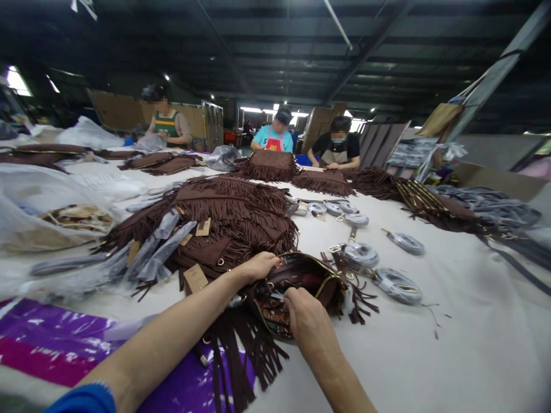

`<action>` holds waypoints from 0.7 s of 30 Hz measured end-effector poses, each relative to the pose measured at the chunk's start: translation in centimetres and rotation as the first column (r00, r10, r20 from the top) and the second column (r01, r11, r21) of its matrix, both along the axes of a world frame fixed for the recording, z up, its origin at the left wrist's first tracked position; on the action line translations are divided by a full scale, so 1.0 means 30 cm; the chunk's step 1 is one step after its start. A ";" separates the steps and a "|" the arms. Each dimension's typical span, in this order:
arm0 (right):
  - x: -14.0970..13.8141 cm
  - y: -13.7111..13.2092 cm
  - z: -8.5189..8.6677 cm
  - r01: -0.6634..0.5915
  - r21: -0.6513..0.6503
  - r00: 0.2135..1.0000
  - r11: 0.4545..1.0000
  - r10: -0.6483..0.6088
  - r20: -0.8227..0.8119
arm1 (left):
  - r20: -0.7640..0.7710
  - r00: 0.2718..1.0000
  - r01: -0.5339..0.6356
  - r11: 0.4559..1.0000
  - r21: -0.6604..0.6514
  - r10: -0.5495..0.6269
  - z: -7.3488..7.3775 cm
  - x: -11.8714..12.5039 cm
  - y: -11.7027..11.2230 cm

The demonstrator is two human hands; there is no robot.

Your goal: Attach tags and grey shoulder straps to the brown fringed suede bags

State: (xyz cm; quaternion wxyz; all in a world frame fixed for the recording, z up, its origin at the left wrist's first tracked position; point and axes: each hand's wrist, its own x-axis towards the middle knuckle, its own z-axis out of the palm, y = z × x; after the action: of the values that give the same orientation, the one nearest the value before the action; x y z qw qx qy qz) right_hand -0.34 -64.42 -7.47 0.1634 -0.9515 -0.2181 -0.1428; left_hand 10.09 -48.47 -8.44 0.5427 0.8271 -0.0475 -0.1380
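A dark brown fringed handbag (325,274) lies unzipped in front of me, its mouth gaping and its patterned lining (275,315) showing. My left hand (260,265) is closed on the bag's far left edge. Over the near side of the opening, my right hand (303,312) has its fingers pinched together; a small pale bit shows beside the fingertips, too little to name. Long fringe (247,355) hangs toward me from the bag. A tan hang tag (196,278) lies just left of my left wrist.
More fringed bags (232,201) are heaped behind. Wrapped coiled straps (398,285) lie on the right of the white table (465,344). At left are a clear plastic bag (55,201) and purple plastic sheeting (55,338). Several people (273,137) work across the table.
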 end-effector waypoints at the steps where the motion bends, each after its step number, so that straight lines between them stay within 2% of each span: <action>1: 0.011 0.003 -0.004 -0.019 0.039 1.000 0.999 0.019 0.022 | -0.008 1.000 -0.001 1.000 -0.018 0.001 0.001 -0.001 0.001; 7: 0.034 0.014 0.001 -0.185 0.243 0.981 0.952 0.162 0.108 | -0.011 1.000 0.005 0.997 -0.075 -0.006 0.017 -0.012 0.011; 14: 0.031 0.044 0.006 -0.322 0.315 0.947 0.893 0.297 0.126 | -0.008 1.000 -0.030 0.995 -0.099 0.029 0.020 -0.017 0.011; 18: 0.010 0.018 -0.001 -0.206 0.488 0.979 0.848 0.181 0.099 | -0.039 0.998 -0.058 0.990 -0.128 0.053 0.015 -0.015 0.011; 21: -0.015 -0.002 -0.009 -0.133 0.529 0.991 0.838 0.132 0.040 | -0.066 0.996 -0.073 0.985 -0.155 0.063 0.012 -0.014 0.010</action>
State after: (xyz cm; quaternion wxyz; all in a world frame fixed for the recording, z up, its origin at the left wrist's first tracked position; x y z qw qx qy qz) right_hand -0.77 -64.49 -7.73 0.4289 -0.8519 -0.2354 -0.1868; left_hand 9.68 -48.18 -8.07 0.6119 0.7783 -0.0134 -0.1404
